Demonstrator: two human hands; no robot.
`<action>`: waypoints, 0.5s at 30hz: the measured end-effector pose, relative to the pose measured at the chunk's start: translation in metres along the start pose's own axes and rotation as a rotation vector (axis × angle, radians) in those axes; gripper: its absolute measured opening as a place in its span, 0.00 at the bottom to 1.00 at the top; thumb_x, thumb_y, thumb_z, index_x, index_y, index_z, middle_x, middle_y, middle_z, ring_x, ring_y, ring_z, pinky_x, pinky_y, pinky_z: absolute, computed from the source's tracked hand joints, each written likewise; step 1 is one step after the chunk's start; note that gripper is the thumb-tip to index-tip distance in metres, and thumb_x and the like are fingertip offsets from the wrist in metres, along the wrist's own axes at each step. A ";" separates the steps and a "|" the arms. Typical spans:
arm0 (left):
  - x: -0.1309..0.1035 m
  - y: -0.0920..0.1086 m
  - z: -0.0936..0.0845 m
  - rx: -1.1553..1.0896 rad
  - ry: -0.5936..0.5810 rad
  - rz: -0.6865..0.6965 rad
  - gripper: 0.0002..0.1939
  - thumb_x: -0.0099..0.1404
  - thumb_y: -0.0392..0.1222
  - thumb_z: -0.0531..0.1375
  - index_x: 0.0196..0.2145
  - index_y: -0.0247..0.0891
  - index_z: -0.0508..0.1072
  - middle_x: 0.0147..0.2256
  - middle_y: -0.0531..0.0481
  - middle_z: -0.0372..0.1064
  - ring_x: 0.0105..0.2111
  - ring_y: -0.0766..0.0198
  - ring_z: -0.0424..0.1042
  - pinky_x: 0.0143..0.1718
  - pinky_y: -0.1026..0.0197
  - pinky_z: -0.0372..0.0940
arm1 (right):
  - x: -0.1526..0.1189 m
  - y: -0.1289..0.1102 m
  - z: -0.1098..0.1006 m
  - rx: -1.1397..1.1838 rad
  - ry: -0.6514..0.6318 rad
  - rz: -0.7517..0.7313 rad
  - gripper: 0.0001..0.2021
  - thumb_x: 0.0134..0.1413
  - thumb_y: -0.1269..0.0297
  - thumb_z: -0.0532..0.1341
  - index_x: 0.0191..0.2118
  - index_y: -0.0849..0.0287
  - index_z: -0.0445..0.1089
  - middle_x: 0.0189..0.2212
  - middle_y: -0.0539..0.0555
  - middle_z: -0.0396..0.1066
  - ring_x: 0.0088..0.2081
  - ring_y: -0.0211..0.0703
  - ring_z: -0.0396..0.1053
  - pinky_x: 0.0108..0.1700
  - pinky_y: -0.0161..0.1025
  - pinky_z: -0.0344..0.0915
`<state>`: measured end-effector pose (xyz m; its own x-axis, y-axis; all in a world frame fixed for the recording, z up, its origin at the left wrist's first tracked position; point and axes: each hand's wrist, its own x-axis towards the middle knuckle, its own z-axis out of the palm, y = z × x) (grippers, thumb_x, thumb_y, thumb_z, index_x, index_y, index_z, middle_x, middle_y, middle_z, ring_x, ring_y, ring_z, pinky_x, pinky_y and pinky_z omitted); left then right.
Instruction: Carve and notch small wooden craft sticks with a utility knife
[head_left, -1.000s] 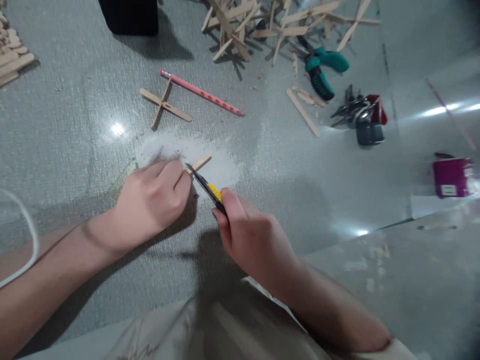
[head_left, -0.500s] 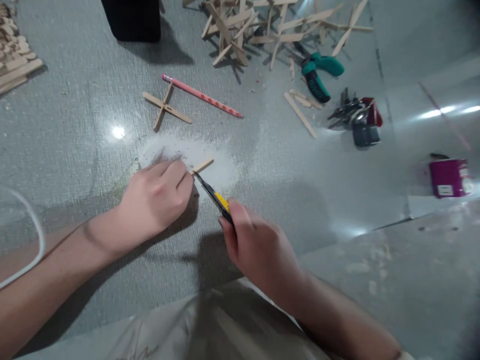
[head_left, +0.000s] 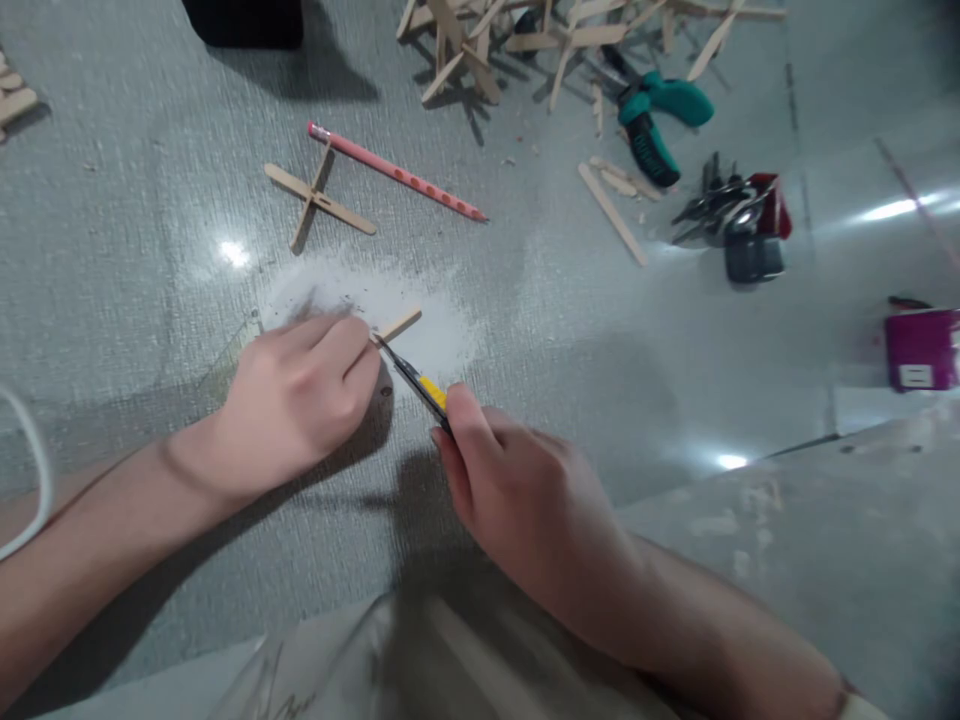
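Pinched in my left hand (head_left: pixel 307 390) is a wooden craft stick (head_left: pixel 401 325); its free end sticks out to the right over a whitish worn patch (head_left: pixel 450 335) of the table. My right hand (head_left: pixel 517 490) is closed round a black and yellow utility knife (head_left: pixel 420 378). The knife's blade meets the stick close beside my left fingertips. Beyond my hands lie two craft sticks joined in a cross (head_left: pixel 343 213) and a pink pencil (head_left: pixel 397 175), whose eraser end is by the cross.
Several crossed-stick pieces (head_left: pixel 577 38) are heaped at the back. Teal-handled pliers (head_left: pixel 651 130), loose sticks (head_left: pixel 613 215) and a bunch of keys (head_left: pixel 742 215) lie to the right. A purple box (head_left: pixel 921 350) sits far right; a black container (head_left: pixel 247 20) stands at the back left.
The view has shifted slightly, so the table items appear displaced. Both hands keep their grips, and the blade stays at nearly the same place on the stick.
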<state>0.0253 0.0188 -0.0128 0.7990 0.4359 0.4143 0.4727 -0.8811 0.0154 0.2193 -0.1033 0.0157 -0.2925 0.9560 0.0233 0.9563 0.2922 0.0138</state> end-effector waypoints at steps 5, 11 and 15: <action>0.000 -0.001 0.000 -0.026 0.017 0.015 0.19 0.71 0.27 0.55 0.23 0.40 0.61 0.24 0.52 0.60 0.24 0.63 0.53 0.24 0.59 0.49 | 0.013 -0.002 -0.003 0.004 -0.002 -0.005 0.15 0.66 0.74 0.52 0.54 0.72 0.66 0.24 0.52 0.72 0.18 0.41 0.69 0.19 0.38 0.53; -0.003 0.001 0.001 -0.030 0.014 -0.022 0.20 0.71 0.26 0.53 0.23 0.41 0.58 0.24 0.52 0.58 0.24 0.64 0.52 0.23 0.59 0.47 | 0.022 -0.008 -0.001 -0.027 -0.058 0.071 0.13 0.65 0.71 0.55 0.51 0.67 0.70 0.22 0.50 0.69 0.18 0.41 0.68 0.20 0.38 0.49; -0.004 0.003 0.003 0.009 0.015 -0.049 0.19 0.70 0.25 0.51 0.23 0.41 0.58 0.25 0.51 0.58 0.24 0.64 0.52 0.24 0.58 0.45 | 0.011 -0.008 0.004 0.034 -0.076 0.109 0.14 0.68 0.70 0.54 0.55 0.67 0.68 0.25 0.51 0.73 0.21 0.40 0.69 0.22 0.37 0.51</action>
<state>0.0244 0.0147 -0.0173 0.7690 0.4755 0.4272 0.5147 -0.8569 0.0274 0.2085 -0.0945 0.0121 -0.1867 0.9810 -0.0532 0.9824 0.1859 -0.0188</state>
